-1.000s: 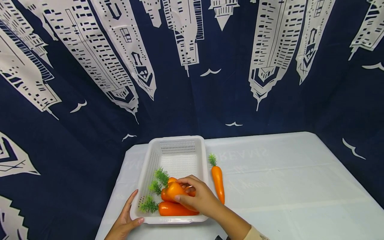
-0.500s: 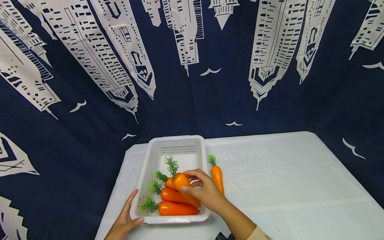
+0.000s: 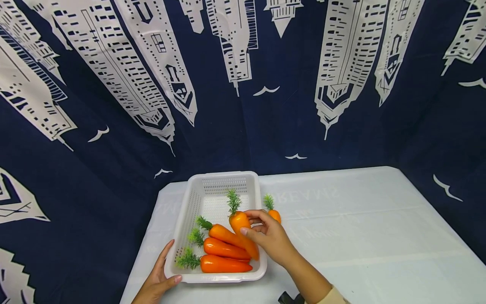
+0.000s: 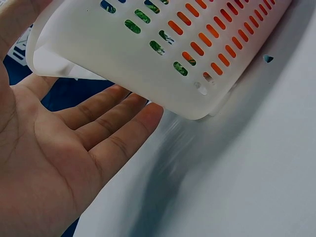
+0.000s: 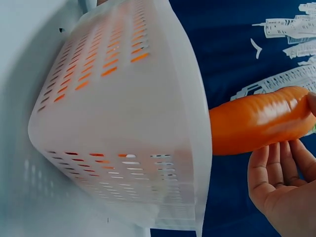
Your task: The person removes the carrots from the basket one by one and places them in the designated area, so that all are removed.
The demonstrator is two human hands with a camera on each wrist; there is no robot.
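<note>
A white slotted basket (image 3: 216,278) stands at the left side of the white worktop (image 3: 360,253), its far rim overlapping the worktop's far edge in the head view. The right hand (image 3: 273,238) pinches an orange carrot (image 3: 249,242) between thumb and fingers, over the basket's right side; the carrot tilts, its green leafy top (image 3: 233,200) towards the far rim and its tip towards the near right corner. Whether that tip touches anything cannot be told. The left hand (image 3: 157,276) is spread at the basket's near left corner, fingers straight along the left edge, thumb on the near rim. Inside lie three more carrots, leaves towards the left edge: a deep orange one (image 3: 225,265) along the near rim, a middle one (image 3: 224,248), and a lighter one (image 3: 224,233) beyond. Another carrot (image 3: 274,215) lies on the worktop just beside the basket's right edge, partly hidden by the right hand. A navy cloth (image 3: 281,122) with white buildings hangs behind.
</note>
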